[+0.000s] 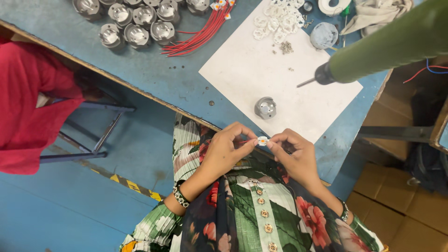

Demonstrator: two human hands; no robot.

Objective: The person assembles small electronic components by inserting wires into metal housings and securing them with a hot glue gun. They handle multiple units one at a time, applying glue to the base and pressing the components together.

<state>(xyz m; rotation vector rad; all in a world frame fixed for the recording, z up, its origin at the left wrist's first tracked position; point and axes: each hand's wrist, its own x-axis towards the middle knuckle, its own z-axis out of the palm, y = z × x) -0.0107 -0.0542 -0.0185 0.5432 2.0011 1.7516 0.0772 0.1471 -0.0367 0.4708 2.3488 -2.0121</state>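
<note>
Head view: left hand (223, 151) and right hand (293, 154) together pinch a small white disc (262, 140), apparently fitting a red wire (242, 141); aligning it next needs fine fingertip control

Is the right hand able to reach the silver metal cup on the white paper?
Probably yes. The right hand sits just below the silver metal cup on the white paper, with nothing between them. But its fingers are pinching a small white disc together with the left hand.

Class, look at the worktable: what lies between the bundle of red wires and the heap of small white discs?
In the head view, only bare surface: blue tabletop, then the corner of the white sheet, separates the red wires from the white discs.
</note>
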